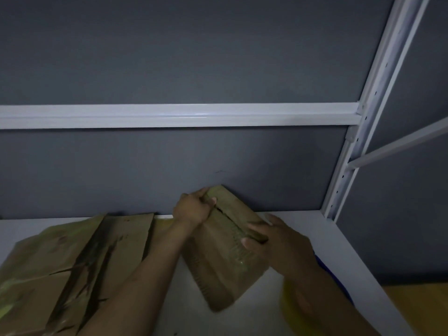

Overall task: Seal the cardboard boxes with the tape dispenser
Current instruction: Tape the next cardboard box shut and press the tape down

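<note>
Small brown cardboard box (223,263), tilted, its lower end resting on the white tabletop (252,318) near the dark grey wall panel (169,57). The left grip (191,209) is closed round the box's far upper corner. The right grip (278,238) clasps the near right edge beside the flap seam, thumb pressed on top. Larger creased brown cardboard boxes (72,263) lie left of the forearm. A blurred yellow object (291,301) sits beside the right forearm; what it is cannot be told.
</note>
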The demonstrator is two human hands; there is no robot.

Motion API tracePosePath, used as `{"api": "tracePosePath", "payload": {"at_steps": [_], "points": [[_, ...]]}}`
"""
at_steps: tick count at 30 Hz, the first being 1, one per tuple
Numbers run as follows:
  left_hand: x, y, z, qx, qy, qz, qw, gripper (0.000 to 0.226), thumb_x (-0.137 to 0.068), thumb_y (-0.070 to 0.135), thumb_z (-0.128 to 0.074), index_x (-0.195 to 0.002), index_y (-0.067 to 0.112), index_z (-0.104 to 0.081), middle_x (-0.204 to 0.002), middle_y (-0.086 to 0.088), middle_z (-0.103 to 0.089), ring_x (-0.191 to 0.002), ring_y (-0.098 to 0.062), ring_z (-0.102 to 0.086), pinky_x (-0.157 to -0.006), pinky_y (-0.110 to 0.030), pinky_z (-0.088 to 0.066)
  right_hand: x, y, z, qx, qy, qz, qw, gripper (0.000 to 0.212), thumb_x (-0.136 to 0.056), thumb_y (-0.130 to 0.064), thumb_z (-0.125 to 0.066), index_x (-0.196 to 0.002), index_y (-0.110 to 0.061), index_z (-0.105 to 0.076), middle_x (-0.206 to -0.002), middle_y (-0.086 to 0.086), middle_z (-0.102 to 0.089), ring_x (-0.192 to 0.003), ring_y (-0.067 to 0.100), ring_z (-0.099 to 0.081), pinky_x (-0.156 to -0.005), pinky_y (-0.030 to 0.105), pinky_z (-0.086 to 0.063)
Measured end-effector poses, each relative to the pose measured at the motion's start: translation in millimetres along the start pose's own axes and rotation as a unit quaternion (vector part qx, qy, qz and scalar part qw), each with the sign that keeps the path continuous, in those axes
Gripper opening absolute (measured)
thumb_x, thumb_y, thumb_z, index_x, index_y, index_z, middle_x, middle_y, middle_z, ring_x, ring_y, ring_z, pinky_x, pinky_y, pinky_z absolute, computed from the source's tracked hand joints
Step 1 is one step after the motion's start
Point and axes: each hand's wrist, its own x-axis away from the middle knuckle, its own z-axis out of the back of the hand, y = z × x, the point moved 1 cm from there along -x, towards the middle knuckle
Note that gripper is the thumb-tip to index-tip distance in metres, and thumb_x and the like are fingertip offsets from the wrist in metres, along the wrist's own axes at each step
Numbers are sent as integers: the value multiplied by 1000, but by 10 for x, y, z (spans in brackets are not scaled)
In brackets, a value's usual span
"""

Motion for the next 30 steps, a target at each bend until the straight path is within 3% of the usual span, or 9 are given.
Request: {"api": "tracePosePath", "payload": {"at_steps": [5,10,12,15,17,22,25,27,30], "points": [[262,69,21,-5,83,39,996,52,-86,60,-54,-128,29,-57,-122,-10,-57,-107,-29,-58,-90,-37,-50,-118,164,-48,-75,49,35,995,41,-95,-43,-52,-133,-28,-55,-145,-4,-43,-133,13,-38,-100,20,-26],[643,90,55,31,154,56,986,47,-88,52,-59,-116,14,-63,-117,-9,-61,-99,-27,-61,-76,-32,-49,-411,379,68,-131,88,45,986,27,-95,-24,-57,-117,-12,-68,-141,8,-49,-139,18,-32,-108,21,-19],[821,122,57,7,180,69,981,45,-91,51,-57,-116,13,-62,-119,-8,-58,-102,-27,-59,-70,-29,-40,-423,358,102,-151,49,46,986,35,-95,-38,-54,-122,-18,-65,-145,-4,-41,-143,12,-22,-110,24,-17],[1006,135,78,-18,206,88,974,41,-91,51,-55,-112,16,-61,-119,-7,-57,-104,-27,-58,-70,-31,-39,-397,277,11,-54,-39,55,996,96,-72,-86,-34,-148,-26,-32,-155,-14,-9,-146,15,8,-117,37,-3],[1027,108,109,-51,202,90,974,43,-91,54,-52,-107,16,-62,-116,-7,-59,-102,-28,-60,-69,-31,-40,-374,317,-96,29,-13,89,995,125,-47,-102,-13,-150,-32,-23,-158,-14,-3,-147,19,11,-118,40,0],[1022,245,114,-233,222,-126,938,77,-84,68,-34,-101,1,-67,-112,-22,-62,-101,-39,-58,-85,-44,-41,-398,348,-129,-2,39,95,995,99,-64,-91,-30,-145,-34,-36,-157,-13,-18,-147,13,1,-116,31,-6],[1046,450,-4,-242,37,-215,945,103,-77,86,-10,-150,17,-33,-156,-12,-30,-143,-32,-28,-115,-49,-21,-432,389,-170,-27,37,107,993,84,-77,-81,-37,-145,-31,-36,-157,-10,-19,-145,9,2,-115,26,-5],[1014,433,-70,-288,-57,-195,936,109,-65,90,7,-154,32,-14,-163,2,-9,-149,-23,-7,-119,-50,-5,-430,409,-150,-45,11,107,993,67,-90,-59,-46,-147,-29,-31,-158,-9,-13,-146,11,5,-113,23,1],[951,380,-46,-310,-78,-195,927,128,-43,94,22,-153,38,-12,-163,8,-6,-149,-19,-6,-119,-49,-3,-255,480,1,-127,8,83,988,64,-92,-49,-52,-148,-30,-29,-158,-12,-10,-146,10,-3,-116,27,-5]]}}
